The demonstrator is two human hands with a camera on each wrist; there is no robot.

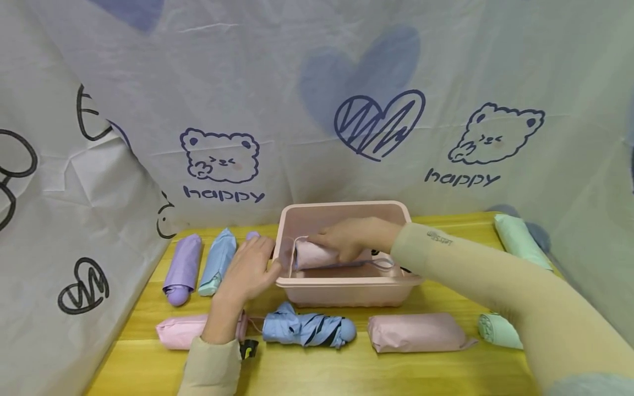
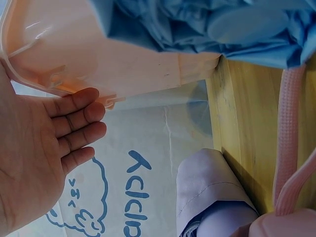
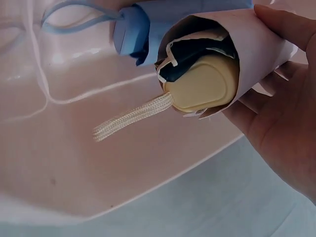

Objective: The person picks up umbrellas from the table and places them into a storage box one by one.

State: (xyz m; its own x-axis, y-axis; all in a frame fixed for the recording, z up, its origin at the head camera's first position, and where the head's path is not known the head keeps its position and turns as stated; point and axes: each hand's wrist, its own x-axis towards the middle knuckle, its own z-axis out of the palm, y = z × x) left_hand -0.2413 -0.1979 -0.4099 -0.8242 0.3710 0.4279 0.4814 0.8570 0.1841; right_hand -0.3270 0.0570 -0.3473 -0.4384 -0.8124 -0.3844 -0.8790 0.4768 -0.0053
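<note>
Inside the pink plastic bin (image 1: pixel 346 297), my right hand (image 1: pixel 354 236) grips a folded umbrella in a pale pink sleeve (image 1: pixel 317 257). The right wrist view shows this umbrella's cream handle (image 3: pixel 205 86) and white cord strap (image 3: pixel 133 117) at the sleeve's mouth. Beside it in the bin lies a blue umbrella (image 3: pixel 132 32) with a strap loop. At the bin's left rim is my left hand (image 1: pixel 250 269), its fingers nearly straight and touching the bin's edge. The left palm (image 2: pixel 29 158) holds nothing. A purple umbrella (image 1: pixel 252 235) is mostly hidden behind that hand.
Left of the bin lie purple (image 1: pixel 182 267) and blue (image 1: pixel 218 261) umbrellas. In front are a pink umbrella (image 1: pixel 180 331), a crumpled blue one (image 1: pixel 307 329) and a dusty pink one (image 1: pixel 418 333). Mint umbrellas (image 1: pixel 522 240) lie right. A printed sheet (image 1: pixel 297 137) hangs behind.
</note>
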